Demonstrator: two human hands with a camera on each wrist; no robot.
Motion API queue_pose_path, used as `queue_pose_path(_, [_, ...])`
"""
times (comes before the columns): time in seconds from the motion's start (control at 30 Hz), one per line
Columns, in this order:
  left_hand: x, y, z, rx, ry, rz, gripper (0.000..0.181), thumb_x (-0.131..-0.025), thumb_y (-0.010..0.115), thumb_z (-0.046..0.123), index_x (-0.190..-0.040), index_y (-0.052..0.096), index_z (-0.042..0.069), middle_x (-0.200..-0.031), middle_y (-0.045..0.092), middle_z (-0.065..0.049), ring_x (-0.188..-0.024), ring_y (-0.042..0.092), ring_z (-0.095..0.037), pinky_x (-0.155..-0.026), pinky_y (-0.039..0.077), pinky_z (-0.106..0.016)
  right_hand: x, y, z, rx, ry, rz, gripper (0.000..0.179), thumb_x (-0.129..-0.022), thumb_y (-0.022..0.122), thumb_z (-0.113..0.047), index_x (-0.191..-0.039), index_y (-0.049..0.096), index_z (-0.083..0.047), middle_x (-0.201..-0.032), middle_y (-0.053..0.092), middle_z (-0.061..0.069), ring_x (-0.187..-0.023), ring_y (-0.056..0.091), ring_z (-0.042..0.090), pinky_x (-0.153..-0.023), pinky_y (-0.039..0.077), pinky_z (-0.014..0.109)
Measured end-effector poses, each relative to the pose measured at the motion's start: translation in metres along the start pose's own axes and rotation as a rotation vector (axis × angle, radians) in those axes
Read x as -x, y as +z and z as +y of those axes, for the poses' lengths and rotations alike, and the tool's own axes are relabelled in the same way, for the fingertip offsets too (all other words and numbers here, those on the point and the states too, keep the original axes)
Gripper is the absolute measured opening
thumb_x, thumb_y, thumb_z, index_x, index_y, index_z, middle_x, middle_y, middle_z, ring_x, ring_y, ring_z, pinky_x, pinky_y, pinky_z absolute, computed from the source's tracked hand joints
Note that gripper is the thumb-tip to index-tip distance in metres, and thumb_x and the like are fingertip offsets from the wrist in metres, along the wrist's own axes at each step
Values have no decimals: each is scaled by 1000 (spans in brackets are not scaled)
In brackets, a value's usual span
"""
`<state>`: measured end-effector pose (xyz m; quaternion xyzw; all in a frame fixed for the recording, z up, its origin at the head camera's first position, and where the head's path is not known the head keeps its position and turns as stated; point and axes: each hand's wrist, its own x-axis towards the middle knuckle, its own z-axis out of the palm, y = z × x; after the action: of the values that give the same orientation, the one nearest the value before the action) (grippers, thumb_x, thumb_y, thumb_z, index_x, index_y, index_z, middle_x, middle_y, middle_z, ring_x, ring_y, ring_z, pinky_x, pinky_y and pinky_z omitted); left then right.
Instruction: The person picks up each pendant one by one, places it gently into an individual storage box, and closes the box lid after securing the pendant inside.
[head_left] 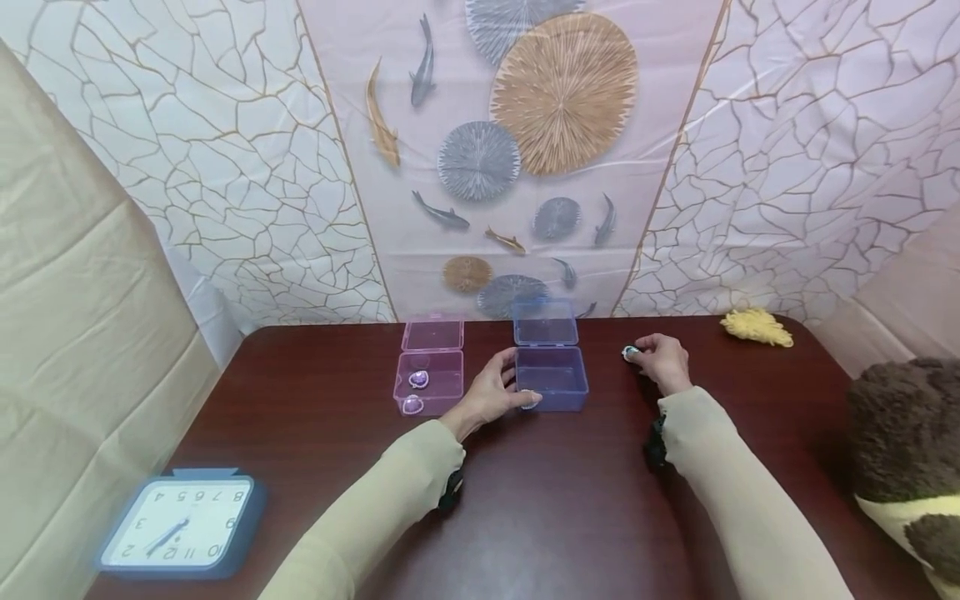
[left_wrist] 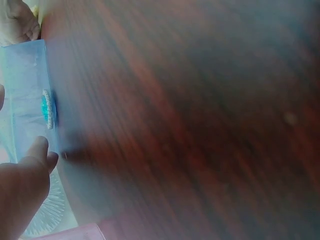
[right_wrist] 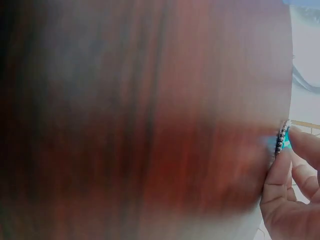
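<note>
A small blue translucent box with its lid raised stands toward the back of the table. My left hand grips its left side, fingers along the side wall and thumb by the front. On the box's front wall is a round teal gem with a beaded rim. My right hand is to the right of the box and pinches another teal gem with a beaded edge between thumb and fingers. Left of the left hand stands a pink translucent box, lid up, with a purple gem inside and another purple gem at its front.
A blue clock lies at the front left of the dark wooden table. Yellow yarn-like material sits at the back right corner. A brown plush thing is at the right edge. Patterned cloth hangs behind the table.
</note>
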<state>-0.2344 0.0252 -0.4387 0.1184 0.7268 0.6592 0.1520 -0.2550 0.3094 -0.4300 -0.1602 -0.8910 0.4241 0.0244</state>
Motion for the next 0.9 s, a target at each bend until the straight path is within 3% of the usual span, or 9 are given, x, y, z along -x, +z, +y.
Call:
queue_pose_path(0.23, [-2,1,0,-15,-2,7,84,-73,75,-4,-143,30,3,-146,36,-14,-135,37,-29,-109,35,-39,2,-1,-1,62,-16,6,27,-86,66,-13,-105,59,5,-83,55,8,-57,51,5,-54,45,20])
queue_pose_path(0.37, [-1,1,-1,-11,11,6,82,-73,75,-5,-142,30,1,-145,36,-16,-134,37,-31,-109,36,-41,4,0,0,27,-46,0,27,-86,66,-13,-105,57,4,-85,59,9,-60,52,6,-55,47,20])
queue_pose_path(0.53, [2,-1,-2,-16,4,-1,83,-74,75,-4,-142,29,1,-146,35,-16,-135,37,-31,-109,35,-40,11,3,-6,-245,-91,-71,29,-90,62,-8,-111,51,9,-79,60,-1,-64,59,0,-62,55,18])
queue_pose_path(0.7, [1,-3,1,-37,0,-5,84,-74,76,-1,-144,28,3,-147,34,-14,-136,36,-30,-109,35,-39,25,7,-37,-529,-169,-150,33,-90,59,-1,-116,48,16,-73,61,-10,-65,63,1,-66,56,18])
queue_pose_path(0.8, [-1,-4,2,-36,-8,-10,85,-74,76,-1,-144,28,4,-148,33,-13,-136,36,-29,-109,35,-38,34,11,-58,-563,-200,-206,35,-90,59,0,-118,48,18,-75,62,-9,-67,64,2,-68,57,19])
queue_pose_path(0.9, [-1,-3,2,-31,-9,-17,86,-74,76,-2,-144,27,3,-147,33,-14,-136,36,-29,-109,35,-37,43,20,-74,-515,-216,-260,35,-89,59,2,-119,49,18,-78,62,-5,-68,64,4,-69,57,21])
